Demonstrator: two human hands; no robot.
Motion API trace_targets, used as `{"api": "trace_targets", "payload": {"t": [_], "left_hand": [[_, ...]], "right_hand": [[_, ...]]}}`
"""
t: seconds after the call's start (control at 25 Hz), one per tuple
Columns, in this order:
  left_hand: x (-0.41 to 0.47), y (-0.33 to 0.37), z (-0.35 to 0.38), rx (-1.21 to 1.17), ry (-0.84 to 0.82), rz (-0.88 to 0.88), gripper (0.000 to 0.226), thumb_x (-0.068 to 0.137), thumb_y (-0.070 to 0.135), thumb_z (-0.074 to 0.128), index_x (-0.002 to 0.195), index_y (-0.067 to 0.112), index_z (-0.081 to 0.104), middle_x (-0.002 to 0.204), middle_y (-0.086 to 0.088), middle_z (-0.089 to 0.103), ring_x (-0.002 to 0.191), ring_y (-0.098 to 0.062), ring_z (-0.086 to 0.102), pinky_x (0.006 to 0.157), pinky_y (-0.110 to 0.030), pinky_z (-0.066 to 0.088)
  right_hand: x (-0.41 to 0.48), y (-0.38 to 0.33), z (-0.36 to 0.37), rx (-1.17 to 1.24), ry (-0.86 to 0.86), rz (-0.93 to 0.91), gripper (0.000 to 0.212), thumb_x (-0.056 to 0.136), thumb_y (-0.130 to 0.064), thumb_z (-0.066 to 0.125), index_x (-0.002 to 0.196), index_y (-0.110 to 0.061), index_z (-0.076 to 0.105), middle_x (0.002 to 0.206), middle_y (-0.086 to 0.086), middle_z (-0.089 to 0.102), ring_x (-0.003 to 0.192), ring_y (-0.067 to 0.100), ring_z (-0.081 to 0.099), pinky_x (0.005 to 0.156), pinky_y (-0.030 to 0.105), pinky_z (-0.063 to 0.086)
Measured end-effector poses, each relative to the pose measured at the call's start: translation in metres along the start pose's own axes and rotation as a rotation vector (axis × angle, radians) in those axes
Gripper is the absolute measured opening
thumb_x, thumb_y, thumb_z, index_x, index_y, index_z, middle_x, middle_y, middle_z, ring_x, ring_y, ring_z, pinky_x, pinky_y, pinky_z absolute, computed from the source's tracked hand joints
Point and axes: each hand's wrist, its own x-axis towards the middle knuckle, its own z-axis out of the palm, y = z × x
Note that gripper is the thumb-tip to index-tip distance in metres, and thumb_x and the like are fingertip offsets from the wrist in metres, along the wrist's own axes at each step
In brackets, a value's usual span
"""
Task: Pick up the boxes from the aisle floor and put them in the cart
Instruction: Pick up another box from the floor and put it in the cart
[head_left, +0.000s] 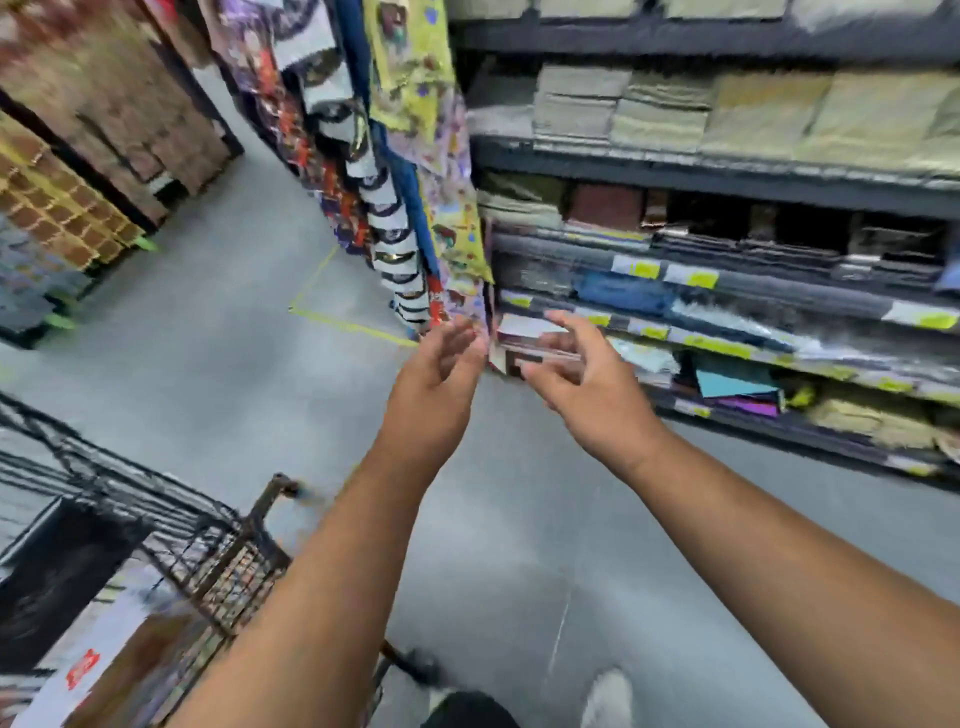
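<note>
1. Both bare arms reach forward over the grey aisle floor (249, 374), and the whole view is smeared with motion blur.
2. The left hand (436, 374) is up with its fingers spread and loosely curled, gripping nothing, its fingertips close to the hanging strip of colourful packets (452, 228) at the shelf end.
3. The right hand (587, 379) is open too, thumb and fingers apart like a wide claw, empty and angled toward the boxes.
4. There are the boxes (524, 340): a small stack, white and dark red, sitting low at the foot of the shelving (727, 171), just at the corner where the hanging packets end.
5. The stack shows in the gap between the two hands; whether any fingertip touches it I cannot tell, the blur is too heavy.
6. The shelving runs off to the right with yellow price tags (701, 280) along its edges and folded goods stacked on each level.
7. Down in the lower left is the wire cart (223, 561), near the left forearm, well apart from the stack.
8. Inside the cart lies something white with a red mark, too blurred to name.
9. At the bottom edge a pale shoe (608, 696) stands on the floor.
10. Yellow tape lines (322, 317) mark the floor beyond the hands.
</note>
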Motion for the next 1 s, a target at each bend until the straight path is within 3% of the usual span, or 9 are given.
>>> {"api": "trace_targets", "payload": {"t": [0.12,0.2,0.32,0.44,0.56,0.76,0.92,1.0], "left_hand": [[0.009,0.040,0.094,0.024,-0.186,0.094,0.032,0.099,0.018,0.053,0.131,0.014,0.055,0.127,-0.002,0.061,0.104,-0.004,0.059,0.085,-0.007,0.043],[0.013,0.063,0.151,0.048,-0.329,0.139,0.033,0.099,0.019,0.054,0.131,0.015,0.054,0.127,-0.002,0.060,0.100,0.004,0.058,0.085,-0.004,0.042],[0.020,0.093,0.223,0.054,-0.545,0.205,0.032,0.099,0.019,0.054,0.131,0.018,0.053,0.127,0.000,0.059,0.098,0.013,0.055,0.089,-0.007,0.044],[0.022,0.126,0.301,0.068,-0.748,0.298,0.031,0.099,0.018,0.054,0.130,0.019,0.053,0.118,0.007,0.060,0.091,0.021,0.054,0.091,-0.011,0.044],[0.006,0.157,0.375,0.046,-0.935,0.330,0.025,0.099,0.019,0.054,0.123,0.026,0.055,0.115,0.009,0.061,0.096,0.012,0.058,0.097,-0.020,0.045],[-0.055,0.195,0.481,0.086,-1.216,0.460,0.028,0.099,0.018,0.054,0.127,0.021,0.054,0.115,0.008,0.060,0.091,0.017,0.057,0.082,-0.006,0.046],[-0.133,0.205,0.576,0.115,-1.430,0.533,0.030,0.096,0.026,0.058,0.125,0.027,0.055,0.119,0.008,0.062,0.110,-0.001,0.058,0.103,-0.032,0.047],[-0.172,0.210,0.625,0.101,-1.480,0.570,0.034,0.093,0.030,0.060,0.126,0.026,0.056,0.120,0.006,0.062,0.111,-0.005,0.059,0.103,-0.032,0.046]], "right_hand": [[-0.009,-0.005,-0.091,0.061,0.202,0.006,0.051,0.089,-0.020,0.067,0.134,-0.032,0.045,0.124,-0.004,0.054,0.108,0.015,0.060,0.079,0.024,0.051],[-0.018,-0.007,-0.146,0.082,0.342,-0.005,0.051,0.088,-0.020,0.068,0.133,-0.032,0.045,0.124,-0.002,0.054,0.107,0.015,0.060,0.086,0.029,0.051],[-0.032,-0.011,-0.209,0.133,0.532,0.007,0.048,0.089,-0.019,0.066,0.130,-0.033,0.046,0.123,-0.004,0.054,0.093,0.001,0.061,0.079,0.024,0.053],[-0.048,-0.013,-0.273,0.172,0.738,-0.012,0.050,0.089,-0.018,0.067,0.133,-0.029,0.046,0.122,-0.004,0.054,0.098,0.008,0.059,0.079,0.030,0.053],[-0.076,-0.010,-0.331,0.194,0.954,-0.023,0.050,0.088,-0.020,0.069,0.131,-0.032,0.047,0.117,-0.009,0.054,0.104,0.011,0.059,0.085,0.028,0.051],[-0.150,0.000,-0.409,0.262,1.257,-0.018,0.049,0.086,-0.025,0.070,0.129,-0.035,0.049,0.122,-0.007,0.055,0.108,0.014,0.059,0.087,0.035,0.051],[-0.226,0.017,-0.476,0.236,1.466,0.017,0.049,0.087,-0.027,0.070,0.131,-0.034,0.049,0.123,-0.005,0.055,0.109,0.016,0.060,0.087,0.036,0.053],[-0.263,0.027,-0.515,0.205,1.530,0.048,0.049,0.087,-0.026,0.069,0.130,-0.034,0.048,0.124,-0.004,0.055,0.107,0.016,0.061,0.087,0.038,0.053]]}}
